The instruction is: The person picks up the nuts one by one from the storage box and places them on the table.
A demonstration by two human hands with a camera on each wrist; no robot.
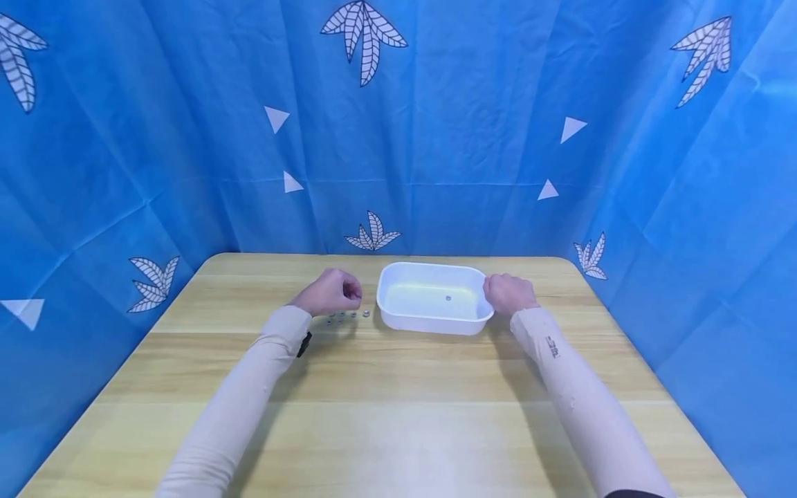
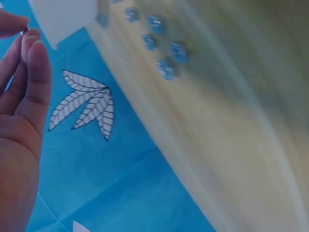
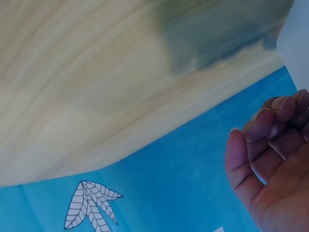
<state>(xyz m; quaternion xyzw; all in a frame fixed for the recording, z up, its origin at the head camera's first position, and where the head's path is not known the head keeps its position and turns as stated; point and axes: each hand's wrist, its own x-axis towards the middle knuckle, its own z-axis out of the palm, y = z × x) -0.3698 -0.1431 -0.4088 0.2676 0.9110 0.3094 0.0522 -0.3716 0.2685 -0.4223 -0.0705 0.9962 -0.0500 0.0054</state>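
Note:
Between thumb and fingertips my left hand (image 1: 330,292) pinches a small metal nut (image 2: 25,30), mostly covered by the fingers. It is raised over the table, just left of a white plastic basin (image 1: 429,324). Several more metal nuts (image 2: 178,51) lie loose on the wood below that hand. One nut (image 1: 448,298) sits on the basin floor. At the basin's right end my right hand (image 1: 510,294) grips the rim with curled fingers; the right wrist view shows those fingers (image 3: 260,125) beside the white wall, their contact partly out of frame.
The wooden table (image 1: 398,401) has rounded far corners. Blue curtains (image 1: 436,138) with white leaf and triangle prints hang behind it and along both sides. The basin stands near the far edge.

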